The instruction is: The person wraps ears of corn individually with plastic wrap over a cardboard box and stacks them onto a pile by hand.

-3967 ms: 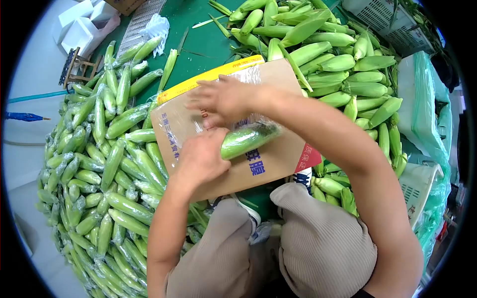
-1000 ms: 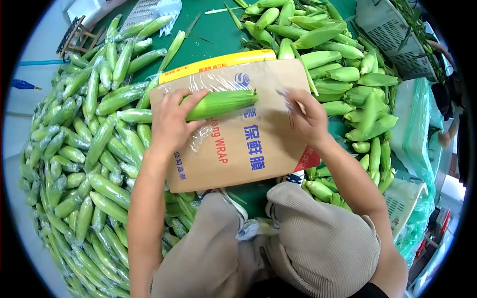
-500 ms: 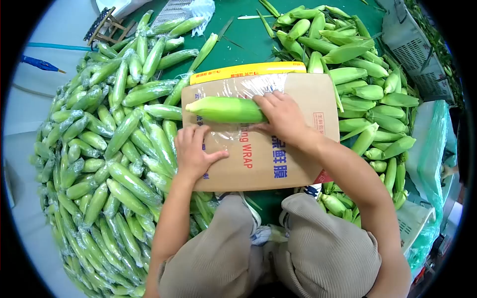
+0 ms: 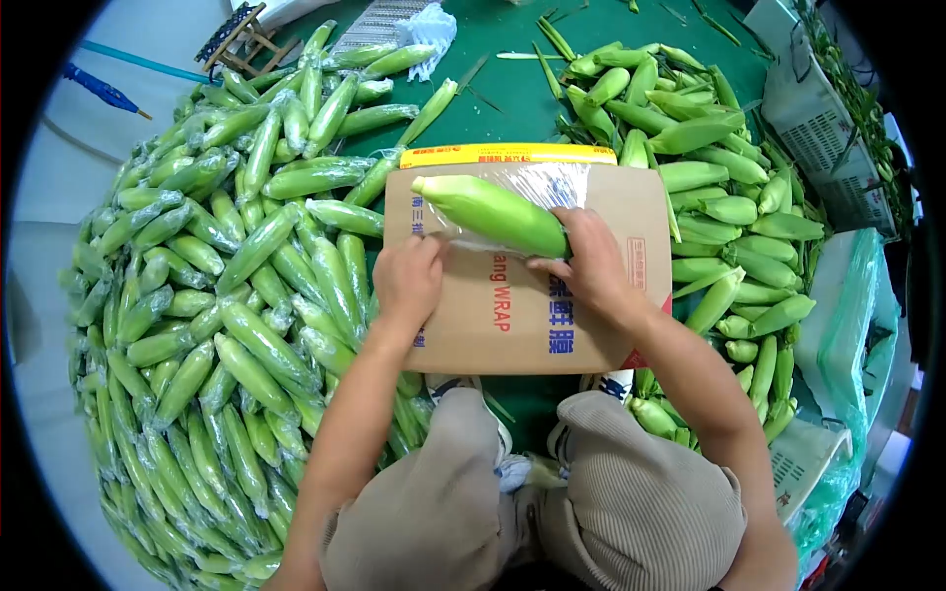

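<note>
An unwrapped green ear of corn (image 4: 493,212) lies slantwise over a flat cardboard box (image 4: 463,345), its pale end to the upper left. My right hand (image 4: 591,261) is closed round the darker right end of the corn. Beneath the corn, a sheet of clear plastic wrap (image 4: 562,184) stretches over the cardboard from the yellow wrap box (image 4: 507,155) at its far edge. My left hand (image 4: 412,281) is pinched at the film's left side, just below the pale end; the fingertips are partly hidden.
Film-wrapped corn (image 4: 266,345) is heaped on the left. Unwrapped ears (image 4: 729,212) are piled on the right, beside a grey crate (image 4: 823,128) and green plastic sheeting (image 4: 867,325). A small stool (image 4: 241,44) and a blue-white cloth (image 4: 429,39) are at the back left.
My left hand has gone from spread fingers on the cardboard to a pinch at the film. The corn has tilted, its right end lower, with my right hand closed further round it.
</note>
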Available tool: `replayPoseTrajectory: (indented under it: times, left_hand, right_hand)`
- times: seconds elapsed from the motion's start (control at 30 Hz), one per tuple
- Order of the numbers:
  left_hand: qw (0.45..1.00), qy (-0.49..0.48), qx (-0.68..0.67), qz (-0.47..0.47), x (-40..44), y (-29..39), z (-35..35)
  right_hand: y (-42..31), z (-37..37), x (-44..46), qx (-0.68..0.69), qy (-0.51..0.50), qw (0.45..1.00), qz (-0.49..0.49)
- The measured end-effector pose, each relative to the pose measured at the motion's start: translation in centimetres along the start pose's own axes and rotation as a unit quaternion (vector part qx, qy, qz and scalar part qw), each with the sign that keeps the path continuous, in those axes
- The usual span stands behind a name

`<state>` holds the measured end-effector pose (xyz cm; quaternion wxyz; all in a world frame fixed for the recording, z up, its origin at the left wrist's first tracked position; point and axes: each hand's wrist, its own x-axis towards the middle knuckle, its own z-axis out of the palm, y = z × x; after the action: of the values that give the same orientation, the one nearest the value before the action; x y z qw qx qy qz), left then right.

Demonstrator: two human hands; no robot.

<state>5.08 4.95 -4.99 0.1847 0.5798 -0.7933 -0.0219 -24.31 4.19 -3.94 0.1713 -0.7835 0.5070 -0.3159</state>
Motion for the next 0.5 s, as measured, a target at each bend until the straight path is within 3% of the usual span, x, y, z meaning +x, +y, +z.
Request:
replayPoseTrajectory:
  times: [0.03, 0.1, 0.2, 0.3, 0.4, 0.5]
  left_hand:
    - [0.989, 0.015, -0.097, -0.112, -0.6, 0.5, -0.5]
    - [0.901, 0.046, -0.282, -0.326, -3.2, 1.8, -1.9]
    - [0.707, 0.222, -0.579, -0.339, -7.2, 1.8, -1.9]
    - [0.565, 0.227, -0.718, -0.337, -7.7, 3.8, -3.4]
    - [0.538, 0.224, -0.724, -0.369, -7.7, 4.7, -4.7]
    - [0.754, 0.166, -0.59, -0.237, -7.3, 5.7, -2.8]
  right_hand:
    - [-0.2, -0.3, -0.2, -0.005, 0.002, 1.0, 0.004]
    - [-0.9, -2.0, -0.7, -0.107, -0.102, 0.989, -0.003]
    - [-1.3, -2.2, -1.7, -0.142, -0.181, 0.97, -0.079]
    - [-2.0, -2.7, -1.4, -0.124, -0.246, 0.946, -0.171]
    - [-2.4, -2.3, -2.6, -0.087, -0.2, 0.965, -0.145]
    - [-2.1, -1.7, -2.9, -0.089, -0.232, 0.958, -0.142]
